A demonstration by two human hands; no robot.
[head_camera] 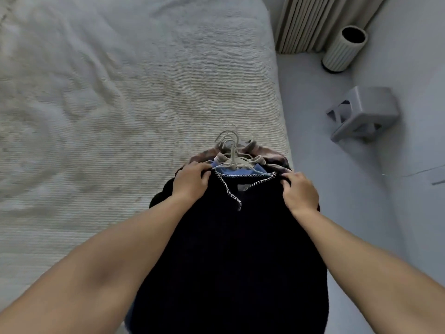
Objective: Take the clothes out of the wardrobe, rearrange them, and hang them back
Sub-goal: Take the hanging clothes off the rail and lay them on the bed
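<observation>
A stack of clothes on several pale hangers [230, 150] lies at the right edge of the bed [108, 104]. On top is a black knitted garment [236, 249] with white stitching along its neckline. Under it show a blue garment [240, 171] and a plaid one [272, 156]. My left hand [192, 180] grips the black garment's left shoulder. Its right shoulder is gripped by my right hand [299, 191]. The hanger hooks point away from me.
The bed's ribbed light cover spreads to the left and far side. On the grey floor to the right stand a grey plastic stool [363, 113] and a ribbed cream cylinder bin [344, 48]. A beige curtain [320, 20] hangs behind them.
</observation>
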